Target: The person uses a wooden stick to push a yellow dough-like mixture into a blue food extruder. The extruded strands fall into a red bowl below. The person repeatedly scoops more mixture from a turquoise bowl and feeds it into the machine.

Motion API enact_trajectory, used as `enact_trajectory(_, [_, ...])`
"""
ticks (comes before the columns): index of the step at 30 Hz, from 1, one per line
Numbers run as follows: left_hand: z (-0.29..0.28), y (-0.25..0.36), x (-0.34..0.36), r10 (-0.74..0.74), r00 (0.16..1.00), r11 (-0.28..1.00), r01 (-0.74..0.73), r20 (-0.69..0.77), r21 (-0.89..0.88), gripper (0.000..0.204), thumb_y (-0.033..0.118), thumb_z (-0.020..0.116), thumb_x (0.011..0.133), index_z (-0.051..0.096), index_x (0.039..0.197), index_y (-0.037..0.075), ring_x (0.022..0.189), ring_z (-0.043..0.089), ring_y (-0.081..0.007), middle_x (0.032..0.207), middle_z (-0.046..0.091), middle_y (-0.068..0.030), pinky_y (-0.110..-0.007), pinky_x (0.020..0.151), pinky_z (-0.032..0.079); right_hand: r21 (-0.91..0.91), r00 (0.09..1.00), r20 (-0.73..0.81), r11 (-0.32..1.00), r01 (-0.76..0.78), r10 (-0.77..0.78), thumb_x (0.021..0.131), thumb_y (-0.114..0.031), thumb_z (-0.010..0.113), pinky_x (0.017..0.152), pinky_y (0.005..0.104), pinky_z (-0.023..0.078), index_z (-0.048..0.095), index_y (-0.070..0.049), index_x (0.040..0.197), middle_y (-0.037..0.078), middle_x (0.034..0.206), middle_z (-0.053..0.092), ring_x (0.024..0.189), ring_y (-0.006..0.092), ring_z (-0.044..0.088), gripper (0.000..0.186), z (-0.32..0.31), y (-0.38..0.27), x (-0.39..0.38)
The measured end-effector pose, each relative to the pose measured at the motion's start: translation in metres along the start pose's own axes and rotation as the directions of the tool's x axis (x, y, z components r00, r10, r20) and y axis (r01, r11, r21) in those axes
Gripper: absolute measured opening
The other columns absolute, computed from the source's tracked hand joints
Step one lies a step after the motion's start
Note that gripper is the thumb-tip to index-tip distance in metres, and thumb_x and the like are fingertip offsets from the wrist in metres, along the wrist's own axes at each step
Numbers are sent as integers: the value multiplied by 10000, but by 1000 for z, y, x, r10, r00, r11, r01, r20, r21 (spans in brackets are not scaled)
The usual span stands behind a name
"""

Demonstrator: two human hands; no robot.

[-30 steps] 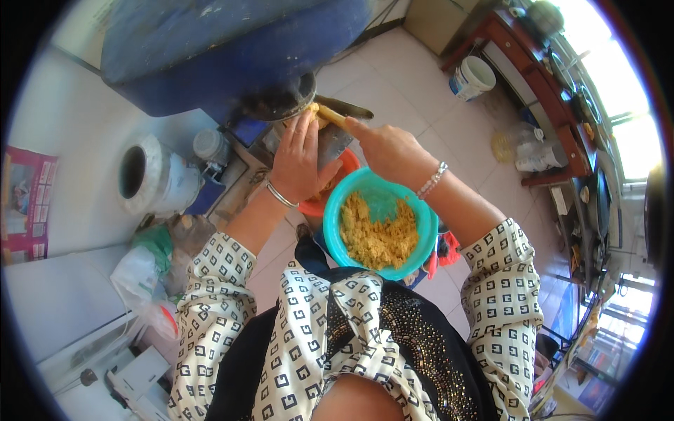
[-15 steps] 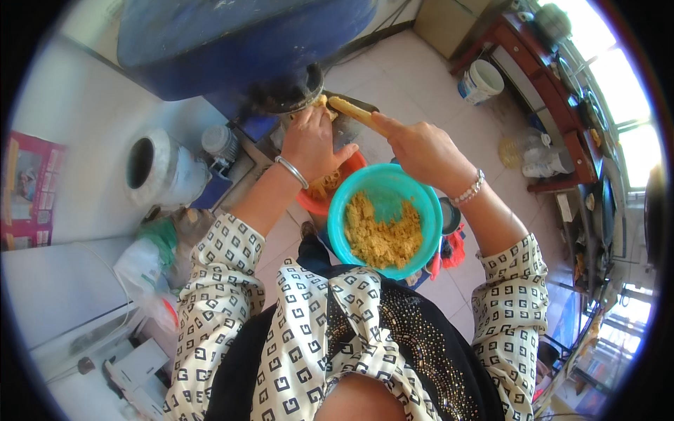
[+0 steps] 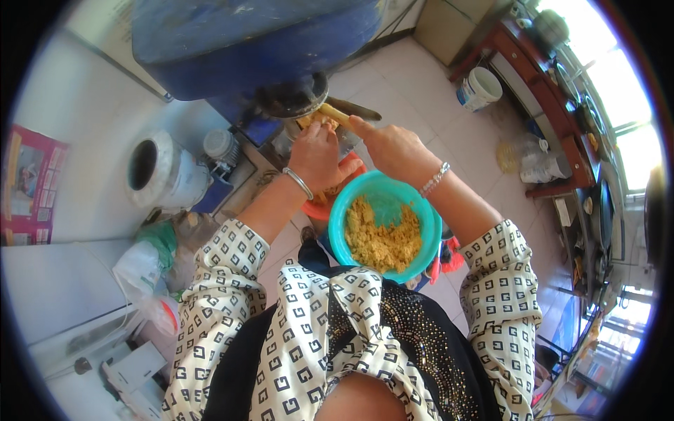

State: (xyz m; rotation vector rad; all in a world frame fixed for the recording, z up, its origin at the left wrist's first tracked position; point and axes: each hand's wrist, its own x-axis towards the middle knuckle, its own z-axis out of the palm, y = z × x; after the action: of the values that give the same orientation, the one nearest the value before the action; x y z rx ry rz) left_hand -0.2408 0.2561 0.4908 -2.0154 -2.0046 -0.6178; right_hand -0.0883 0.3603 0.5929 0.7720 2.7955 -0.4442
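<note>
My right hand (image 3: pixel 397 149) grips a pale wooden stick (image 3: pixel 334 113), its far end at yellow dough (image 3: pixel 318 121) below the round dark metal fitting (image 3: pixel 298 100) of a blue machine (image 3: pixel 260 56). My left hand (image 3: pixel 316 156) lies against the same dough, fingers stretched forward and thumb spread out; the fingertips are partly hidden. Nearer to me, a teal basin (image 3: pixel 336 238) contains crumbly yellow dough (image 3: pixel 382 242). An orange-red basin (image 3: pixel 317 209), partly covered by my left hand and the teal basin, has yellow strands in it.
On the left stand a whitish drum (image 3: pixel 165 168) with a dark opening, a grey motor (image 3: pixel 221 144) and plastic bags (image 3: pixel 140 263). A white bucket (image 3: pixel 480 88) is on the tiled floor at the far right, near a reddish-brown table (image 3: pixel 523 59) with pots.
My right hand has moved left and slightly nearer to me, bringing the stick to the dough beside my left fingers. My left hand has come slightly nearer too. A dark bar behind the stick shows more.
</note>
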Motion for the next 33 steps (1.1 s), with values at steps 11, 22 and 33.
enact_trajectory(11, [4, -2, -6, -31, 999, 999, 32, 30, -44, 720, 542, 710, 786, 616, 1059, -117, 1162, 549, -355, 1134, 634, -227, -425, 980, 472, 269, 990, -142, 962, 38, 1, 962, -143, 534, 682, 454, 546, 469, -155, 1443, 217, 855, 690, 785, 374, 691, 486, 12, 32, 2])
enact_trajectory(22, [0, 7, -3, 17, 999, 999, -16, 35, -49, 719, 489, 749, 752, 560, 1118, -100, 1165, 560, -388, 1210, 604, -249, -469, 970, 476, -243, 992, -62, 966, 87, -105, 853, -131, 610, 547, 404, 531, 359, -58, 1508, 135, 682, 657, 636, 295, 688, 705, 19, -2, 3])
enact_trajectory(33, [4, 3, -5, -23, 1000, 999, 23, 2, -24, 749, 536, 738, 757, 600, 1080, -125, 1129, 552, -367, 1134, 619, -232, -452, 956, 472, -351, 969, 13, 906, 235, -246, 838, -161, 662, 514, 363, 509, 475, -115, 1452, 86, 635, 633, 579, 247, 660, 644, -33, 17, -21])
